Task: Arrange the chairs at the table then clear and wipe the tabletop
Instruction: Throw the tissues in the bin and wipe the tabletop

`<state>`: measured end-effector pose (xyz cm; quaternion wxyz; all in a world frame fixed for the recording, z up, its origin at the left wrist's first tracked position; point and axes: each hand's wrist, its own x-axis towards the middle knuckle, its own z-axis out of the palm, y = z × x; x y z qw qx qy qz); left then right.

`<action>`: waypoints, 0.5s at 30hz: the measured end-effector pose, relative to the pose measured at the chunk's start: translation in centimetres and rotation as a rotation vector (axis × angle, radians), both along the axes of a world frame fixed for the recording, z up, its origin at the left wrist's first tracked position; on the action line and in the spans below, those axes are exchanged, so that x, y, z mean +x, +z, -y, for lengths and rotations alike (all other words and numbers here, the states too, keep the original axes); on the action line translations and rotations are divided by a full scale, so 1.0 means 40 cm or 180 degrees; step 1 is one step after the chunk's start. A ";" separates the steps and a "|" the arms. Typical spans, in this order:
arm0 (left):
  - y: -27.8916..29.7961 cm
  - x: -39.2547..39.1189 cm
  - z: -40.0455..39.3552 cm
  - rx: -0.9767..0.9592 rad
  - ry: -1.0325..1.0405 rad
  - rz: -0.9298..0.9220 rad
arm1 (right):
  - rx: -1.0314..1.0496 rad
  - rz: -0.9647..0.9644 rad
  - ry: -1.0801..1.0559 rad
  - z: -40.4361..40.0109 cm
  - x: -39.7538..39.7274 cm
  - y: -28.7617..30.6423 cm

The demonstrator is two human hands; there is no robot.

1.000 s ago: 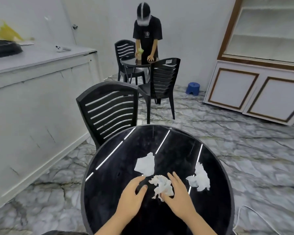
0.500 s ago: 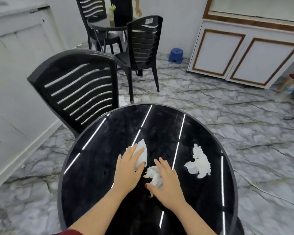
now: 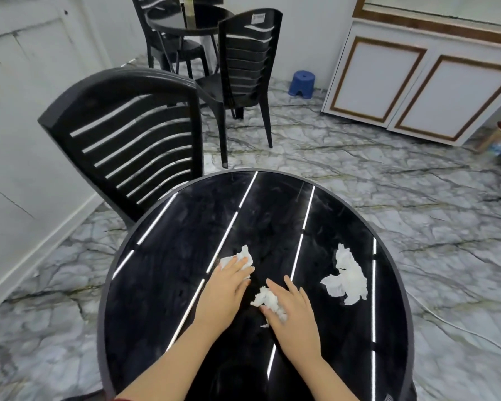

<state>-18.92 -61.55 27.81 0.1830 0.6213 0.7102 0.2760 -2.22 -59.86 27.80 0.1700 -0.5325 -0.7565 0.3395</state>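
Observation:
A round glossy black table [image 3: 168, 256] stands in front of me. On it lie three white tissues. My left hand [image 3: 224, 293] lies flat with its fingertips on the flat tissue [image 3: 240, 257] near the middle. My right hand [image 3: 294, 312] covers the crumpled tissue [image 3: 268, 302], which sits between its thumb and fingers. A larger crumpled tissue [image 3: 346, 277] lies apart at the right, untouched. A black slatted chair [image 3: 133, 140] stands at the table's far left edge, its back toward the table.
A white counter wall [image 3: 26, 125] runs along the left. Behind are a second black table [image 3: 191, 24] with two black chairs [image 3: 243, 62], a blue stool [image 3: 301, 83] and a white cabinet [image 3: 422, 82]. A thin cable [image 3: 457, 322] lies on the marble floor at right.
My left hand has slid forward onto the flat tissue. My right hand has settled over the crumpled tissue. My view has tilted down, so the person at the far table is out of sight.

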 end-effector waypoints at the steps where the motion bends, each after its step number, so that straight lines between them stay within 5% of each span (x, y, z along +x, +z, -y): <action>1: 0.003 0.001 0.016 0.0033 0.0056 0.0157 | -0.0109 -0.0145 -0.0121 0.002 0.002 0.006; 8: 0.042 0.016 0.154 0.0339 0.0464 0.0670 | -0.0547 -0.0891 -0.0215 0.045 0.001 0.042; 15: 0.129 0.002 0.347 0.0806 0.1394 0.1294 | -0.0591 -0.1255 0.0454 0.134 -0.094 0.105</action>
